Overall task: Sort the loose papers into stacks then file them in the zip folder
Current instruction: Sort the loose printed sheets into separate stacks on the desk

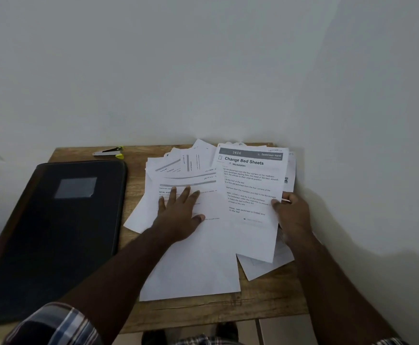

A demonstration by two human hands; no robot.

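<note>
Loose papers are being sorted on a wooden counter.
The left hand (178,215) is pressed flat, fingers straight, on the thin white papers (193,257); one printed sheet (249,195) is pinched by the right hand (294,215). Slick sheets could be slid off or creased. The smooth black zip folder (54,232) lies shut at left, a stapler (108,152) beyond.

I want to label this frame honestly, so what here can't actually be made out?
- Loose papers, head view: how many there are is unclear; they overlap, and the left hand covers some.
- Change Bed Sheets sheet: small print is too blurred to read; the right hand hides its edge.
- Zip folder: the near corner is cut by the frame's edge; the label is unreadable.
</note>
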